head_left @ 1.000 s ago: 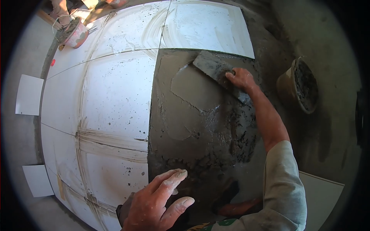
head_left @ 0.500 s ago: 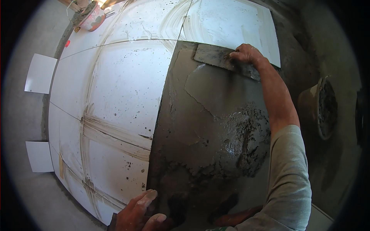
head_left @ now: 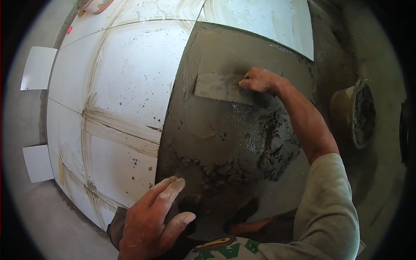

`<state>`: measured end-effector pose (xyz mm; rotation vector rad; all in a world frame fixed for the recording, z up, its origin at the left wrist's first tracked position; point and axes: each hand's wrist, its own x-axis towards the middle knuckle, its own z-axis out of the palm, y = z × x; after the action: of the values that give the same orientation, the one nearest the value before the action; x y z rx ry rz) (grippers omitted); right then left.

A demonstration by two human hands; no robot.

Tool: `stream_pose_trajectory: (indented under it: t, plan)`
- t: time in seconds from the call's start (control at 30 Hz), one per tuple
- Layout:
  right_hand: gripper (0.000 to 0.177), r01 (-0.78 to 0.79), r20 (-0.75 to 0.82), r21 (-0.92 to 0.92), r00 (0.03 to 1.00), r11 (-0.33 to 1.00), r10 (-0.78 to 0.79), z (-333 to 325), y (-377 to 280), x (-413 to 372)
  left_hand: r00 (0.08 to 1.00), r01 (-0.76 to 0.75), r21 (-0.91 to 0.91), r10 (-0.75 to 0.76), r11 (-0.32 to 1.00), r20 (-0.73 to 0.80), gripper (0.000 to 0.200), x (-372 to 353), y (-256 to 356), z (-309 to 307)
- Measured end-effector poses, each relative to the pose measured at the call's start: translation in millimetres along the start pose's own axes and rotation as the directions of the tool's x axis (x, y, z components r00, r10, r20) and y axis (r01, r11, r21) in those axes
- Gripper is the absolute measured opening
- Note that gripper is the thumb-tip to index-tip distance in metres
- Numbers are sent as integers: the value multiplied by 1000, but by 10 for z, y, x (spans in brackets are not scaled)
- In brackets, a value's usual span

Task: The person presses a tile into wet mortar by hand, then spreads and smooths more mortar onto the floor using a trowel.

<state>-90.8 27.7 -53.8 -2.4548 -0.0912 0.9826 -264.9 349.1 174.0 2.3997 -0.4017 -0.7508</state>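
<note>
My right hand (head_left: 260,80) grips a flat metal trowel (head_left: 216,86) and presses its blade onto a square patch of wet grey mortar (head_left: 234,130) on the floor. The blade lies across the upper middle of the patch, with a rough heap of mortar just below it. My left hand (head_left: 151,216) rests flat, fingers spread, at the near left edge of the mortar patch, where it meets a laid white tile (head_left: 125,73). Nothing is held in that hand.
Large white floor tiles (head_left: 260,21) smeared with grout border the mortar on the left and far side. A bucket of mortar (head_left: 355,112) stands to the right on bare concrete. Two loose white tiles (head_left: 37,69) lie left. A pink bucket (head_left: 95,5) sits far left.
My right hand has drawn the trowel from the far edge of the mortar patch back toward me, smoothing the top strip. My left hand has shifted slightly up along the near edge.
</note>
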Motion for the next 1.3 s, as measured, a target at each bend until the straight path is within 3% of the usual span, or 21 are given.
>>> stream_pose_trajectory:
  t: [0.03, 0.1, 0.2, 0.37, 0.57, 0.63, 0.7, 0.77, 0.87, 0.97, 1.03, 1.17, 1.23, 1.3]
  plan:
    - [47, -19, 38, 5, 999, 1000, 18, 78, -76, -130, 1000, -18, 6, 18, 1000, 4, 48, 9, -9, -1]
    - [46, 1, 25, -26, 1000, 1000, 0, 335, -96, -257, 982, -189, 48, 190, 981, -8, 49, 56, -72, 13]
    - [46, -48, 99, 86, 994, 995, 40, 641, -252, -568, 965, -263, 57, 263, 963, -1, 48, 118, -110, 6]
    - [48, -34, 43, 83, 999, 996, 30, 1336, -287, -830, 952, -306, 93, 307, 947, 8, 48, 165, -192, -9]
    - [53, -48, 48, 16, 998, 999, 47, 1649, -451, -1265, 927, -373, 103, 374, 922, 12, 48, 72, -221, -7]
    - [54, -42, 63, 6, 997, 999, 41, 1604, -467, -1434, 931, -365, 112, 364, 924, 26, 48, 17, -206, 12]
    - [58, -45, -54, 25, 997, 999, 46, 1372, -340, -1601, 932, -361, 77, 359, 929, 45, 48, -59, -150, 2]
    - [55, -4, -115, 167, 993, 986, 23, 1063, -55, -1690, 929, -369, 57, 366, 928, 63, 49, -131, -116, -7]
    - [46, -191, -283, -1, 942, 982, 183, 541, 301, -1600, 932, -359, 59, 355, 931, 69, 49, -151, -128, 42]
    - [49, -348, -441, -99, 855, 932, 272, 269, 863, -1196, 951, -306, 102, 299, 946, 75, 50, -159, -146, 63]
    - [45, -297, -545, -76, 812, 952, 210, 211, 1211, -911, 960, -279, 122, 271, 953, 75, 50, -149, -111, 104]
    - [42, -299, -437, -63, 866, 952, 243, 144, 1278, -671, 972, -215, 179, 193, 960, 132, 50, -105, -35, 154]
    - [29, -169, -351, -7, 923, 986, 156, 154, 1229, -773, 969, -204, 181, 173, 962, 176, 52, -58, -25, 195]
    - [29, -157, -296, 35, 942, 987, 161, 333, 1131, -992, 958, -219, 162, 181, 962, 220, 52, 17, -16, 209]
